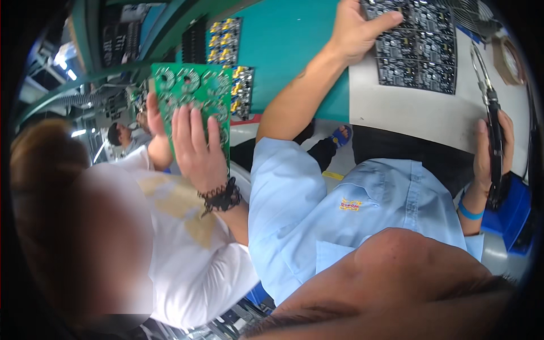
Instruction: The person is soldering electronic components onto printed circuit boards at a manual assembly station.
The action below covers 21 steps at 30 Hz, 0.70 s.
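The white tabletop (430, 113) fills the upper right, with a teal surface (289, 39) beside it. The person in the light blue shirt (317, 209) sits close to both.

Their left arm stretches up and away from the body, bare from the short sleeve, elbow slightly bent. The left hand (354, 28) is at the near left edge of the black circuit board panel (422, 48), which lies flat on the white tabletop. The thumb lies across the panel's top face. The fingers curl at its edge, so the hand pinches that edge.

The right arm is drawn in, the forearm upright near the table's right side, with a blue wristband (470, 212) at the wrist. The right hand (492, 153) is wrapped shut around the black handle of a long-nosed hand tool (492, 113). Its thin metal tips point away across the table, well apart from the panel.

To the left, a co-worker in a white shirt holds up a green circuit board (195, 93). One of their hands (198, 147) is spread flat against its face, and a black bracelet (222, 196) is on that wrist. A tape roll (510, 59) sits at the far right of the table.
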### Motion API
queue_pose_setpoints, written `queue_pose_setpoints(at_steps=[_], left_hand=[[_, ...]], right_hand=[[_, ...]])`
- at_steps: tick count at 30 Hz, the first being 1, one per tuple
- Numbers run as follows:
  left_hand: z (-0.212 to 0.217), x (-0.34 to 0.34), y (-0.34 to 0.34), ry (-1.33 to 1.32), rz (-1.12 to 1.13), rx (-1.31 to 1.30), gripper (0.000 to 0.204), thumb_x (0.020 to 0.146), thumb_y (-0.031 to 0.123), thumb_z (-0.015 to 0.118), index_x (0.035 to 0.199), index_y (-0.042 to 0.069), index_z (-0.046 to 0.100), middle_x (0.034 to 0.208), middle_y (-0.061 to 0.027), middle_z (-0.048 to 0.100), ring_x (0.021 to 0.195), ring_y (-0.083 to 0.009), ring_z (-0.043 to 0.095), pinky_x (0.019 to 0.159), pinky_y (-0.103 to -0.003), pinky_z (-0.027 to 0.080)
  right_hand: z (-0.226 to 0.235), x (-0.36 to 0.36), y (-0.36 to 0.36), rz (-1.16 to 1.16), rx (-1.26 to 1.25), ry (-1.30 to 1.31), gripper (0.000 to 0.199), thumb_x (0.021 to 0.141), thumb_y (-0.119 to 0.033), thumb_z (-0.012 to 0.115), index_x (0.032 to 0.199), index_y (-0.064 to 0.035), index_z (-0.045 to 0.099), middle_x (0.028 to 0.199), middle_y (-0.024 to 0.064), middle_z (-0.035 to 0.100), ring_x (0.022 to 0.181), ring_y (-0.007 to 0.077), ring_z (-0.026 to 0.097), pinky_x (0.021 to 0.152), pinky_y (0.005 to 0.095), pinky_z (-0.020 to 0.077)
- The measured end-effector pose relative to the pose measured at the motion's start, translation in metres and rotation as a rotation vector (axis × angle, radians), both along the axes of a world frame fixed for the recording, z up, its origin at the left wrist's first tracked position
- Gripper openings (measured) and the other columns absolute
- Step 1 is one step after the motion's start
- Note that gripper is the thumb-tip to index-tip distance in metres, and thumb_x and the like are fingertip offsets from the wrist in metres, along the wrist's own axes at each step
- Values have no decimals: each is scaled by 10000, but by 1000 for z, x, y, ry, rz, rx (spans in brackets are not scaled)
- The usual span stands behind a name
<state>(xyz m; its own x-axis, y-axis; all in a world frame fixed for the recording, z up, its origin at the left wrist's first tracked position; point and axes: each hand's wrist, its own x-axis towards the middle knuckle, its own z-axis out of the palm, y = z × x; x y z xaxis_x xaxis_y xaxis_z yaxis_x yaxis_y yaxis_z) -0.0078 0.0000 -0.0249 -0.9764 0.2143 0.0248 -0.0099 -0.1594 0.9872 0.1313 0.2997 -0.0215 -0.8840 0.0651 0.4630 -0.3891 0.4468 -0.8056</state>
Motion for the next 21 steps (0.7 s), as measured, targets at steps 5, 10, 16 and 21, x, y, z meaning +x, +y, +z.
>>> queue_pose_setpoints(at_steps=[5, 10, 16, 21], left_hand=[[4, -2, 6, 63, 6, -30, 462, 860, -56, 651, 1295, 19, 514, 1148, -121, 618, 934, -156, 609, 851, -262, 503], [8, 3, 11, 164, 84, 122, 327, 820, -22, 748, 1100, 9, 581, 918, -114, 676, 777, -147, 662, 721, -252, 559], [10, 4, 11, 170, 115, 153, 361, 769, -98, 738, 1085, -9, 589, 891, -130, 687, 742, -158, 678, 693, -249, 582], [7, 3, 12, 157, 108, 145, 343, 768, -86, 738, 1070, -8, 597, 882, -121, 685, 721, -147, 666, 661, -237, 566]], right_hand=[[-2, 5, 10, 1, 58, 59, 393, 875, 25, 695, 1250, 23, 580, 1199, 173, 621, 995, 250, 629, 917, 323, 503], [-8, 6, 10, -34, 8, -45, 392, 883, 17, 692, 1259, 20, 579, 1188, 164, 623, 957, 235, 630, 893, 312, 504], [-10, 6, 10, -37, 20, -45, 385, 896, 0, 689, 1264, 20, 578, 1179, 158, 625, 929, 220, 629, 873, 307, 506], [-9, 8, 10, -52, 44, -55, 383, 902, -16, 691, 1267, 19, 578, 1173, 154, 628, 922, 211, 626, 870, 307, 505]])
